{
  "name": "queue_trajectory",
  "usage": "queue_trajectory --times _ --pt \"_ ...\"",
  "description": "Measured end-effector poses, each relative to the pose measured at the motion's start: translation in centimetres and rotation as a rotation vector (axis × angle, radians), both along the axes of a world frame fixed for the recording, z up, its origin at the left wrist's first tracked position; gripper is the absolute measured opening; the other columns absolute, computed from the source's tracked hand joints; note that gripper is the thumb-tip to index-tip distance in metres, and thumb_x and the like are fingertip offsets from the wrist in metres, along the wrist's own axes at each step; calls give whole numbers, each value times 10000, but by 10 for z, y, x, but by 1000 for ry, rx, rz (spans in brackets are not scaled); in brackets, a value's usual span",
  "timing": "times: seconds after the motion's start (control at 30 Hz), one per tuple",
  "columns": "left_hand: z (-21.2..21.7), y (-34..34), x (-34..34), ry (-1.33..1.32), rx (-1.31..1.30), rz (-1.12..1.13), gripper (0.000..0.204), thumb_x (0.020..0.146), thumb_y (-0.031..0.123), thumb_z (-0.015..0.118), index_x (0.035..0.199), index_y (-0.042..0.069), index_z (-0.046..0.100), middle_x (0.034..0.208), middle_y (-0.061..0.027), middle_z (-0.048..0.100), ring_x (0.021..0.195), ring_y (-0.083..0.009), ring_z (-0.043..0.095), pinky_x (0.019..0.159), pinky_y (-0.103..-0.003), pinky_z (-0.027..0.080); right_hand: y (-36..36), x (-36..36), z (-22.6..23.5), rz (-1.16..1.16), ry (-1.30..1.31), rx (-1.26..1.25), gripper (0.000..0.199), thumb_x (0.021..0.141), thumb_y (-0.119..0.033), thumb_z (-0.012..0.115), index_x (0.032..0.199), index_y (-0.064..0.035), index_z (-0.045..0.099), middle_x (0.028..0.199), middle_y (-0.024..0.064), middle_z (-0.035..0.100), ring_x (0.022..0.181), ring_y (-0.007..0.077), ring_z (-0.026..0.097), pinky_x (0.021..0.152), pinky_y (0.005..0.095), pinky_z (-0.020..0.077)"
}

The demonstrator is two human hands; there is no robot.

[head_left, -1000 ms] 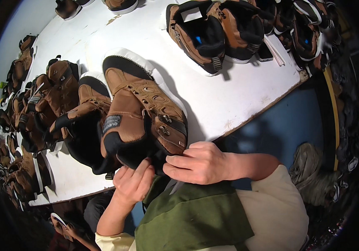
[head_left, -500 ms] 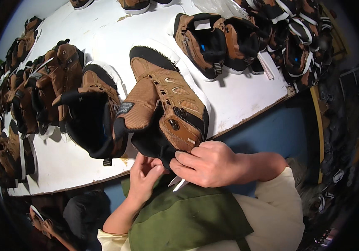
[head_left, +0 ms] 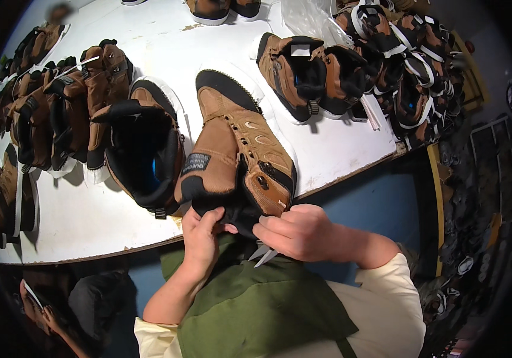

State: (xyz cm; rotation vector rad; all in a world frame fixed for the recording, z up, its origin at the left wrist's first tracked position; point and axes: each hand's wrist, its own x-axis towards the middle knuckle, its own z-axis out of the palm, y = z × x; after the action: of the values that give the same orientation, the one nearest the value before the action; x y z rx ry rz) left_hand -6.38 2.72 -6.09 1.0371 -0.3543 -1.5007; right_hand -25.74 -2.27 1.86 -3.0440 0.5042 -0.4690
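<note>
White worktable (head_left: 77, 221) crowded with brown boots | you held 1 boot (head_left: 238, 155) at frame centre, collar pinched by left hand (head_left: 201, 238) | right hand (head_left: 295, 231) closed on scissors (head_left: 262, 255) | trimming looked unfinished.

Matt brown suede-like boot (head_left: 238, 155), smooth white table (head_left: 89, 215), seemingly metal blades (head_left: 263, 255).
</note>
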Motion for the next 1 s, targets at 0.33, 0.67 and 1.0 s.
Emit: queue_trajectory --times 0.33,0.67,1.0 --pt "-6 -9 1 55 6 -51 169 891 58 528 1017 -18 610 926 -106 679 674 -197 653 600 -316 569 -7 -3 -10 -70 -35 96 302 687 -180 693 977 -92 695 863 4 647 590 129 589 510 263 469" --pt "-4 -14 -10 180 -14 107 219 887 52 521 1092 -19 557 924 -142 668 627 -259 676 574 -330 581 -13 -9 -28 -130 -368 268 291 660 -90 776 921 -61 651 886 62 662 646 228 651 557 317 516" --pt "6 -21 -22 323 -21 187 329 889 39 510 1213 5 466 957 -147 641 594 -261 667 554 -326 585 -8 -9 -39 -247 -590 389 356 619 46 780 940 -22 642 864 112 659 724 287 672 599 354 547"
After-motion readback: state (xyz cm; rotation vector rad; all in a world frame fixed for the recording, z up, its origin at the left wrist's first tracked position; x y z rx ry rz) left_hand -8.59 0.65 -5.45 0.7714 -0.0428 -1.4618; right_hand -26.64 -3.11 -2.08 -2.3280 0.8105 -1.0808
